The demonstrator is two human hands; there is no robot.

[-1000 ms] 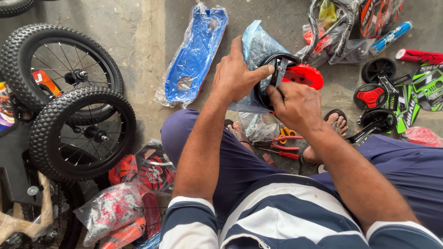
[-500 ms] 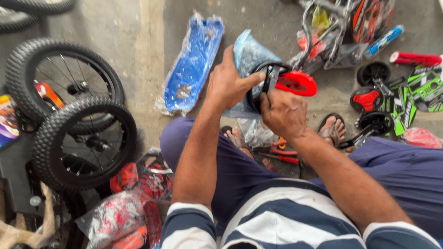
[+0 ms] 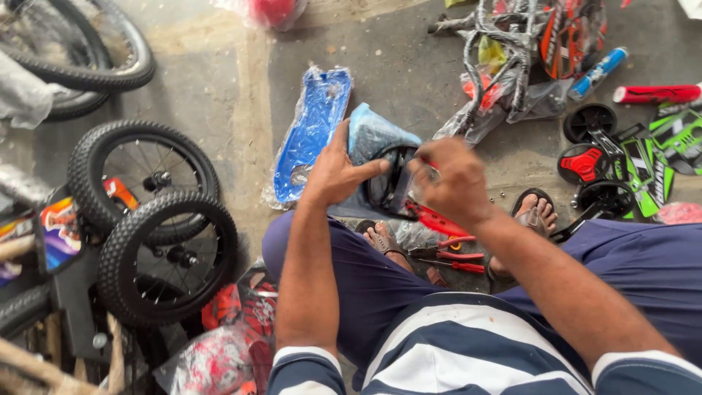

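Hands (image 3: 344,172) (image 3: 453,179) gripping black ring (image 3: 391,186) (wrapped)

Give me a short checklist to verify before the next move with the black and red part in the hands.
1. Left hand grips the black and red part: ok.
2. Right hand on the part: ok, though blurred.
3. Part held above the floor, over the lap: ok.
4. Red-handled pliers on the floor between the feet, close by: ok.
5. Small fasteners in place on the part: cannot tell.
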